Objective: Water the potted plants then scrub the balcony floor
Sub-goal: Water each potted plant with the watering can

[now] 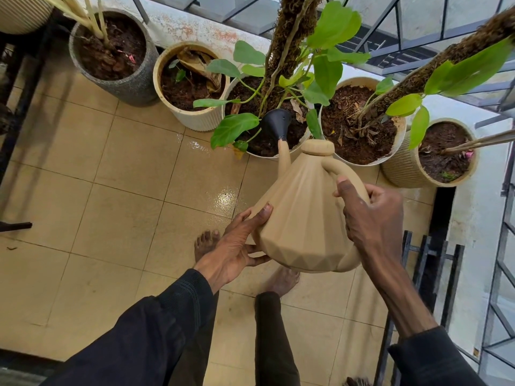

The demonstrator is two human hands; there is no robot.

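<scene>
At centre right the right hand grips the handle of the watering can, the left hand props its lower side with spread fingers; best tip slowly, keeping the black spout over the soil of the middle pot

Metal railing, black rack

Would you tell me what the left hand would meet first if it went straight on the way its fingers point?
The watering can: the left hand touches its faceted lower side, fingers stretched toward it, so going on would press straight into the can's body. Nothing appears to lie between them.
</scene>
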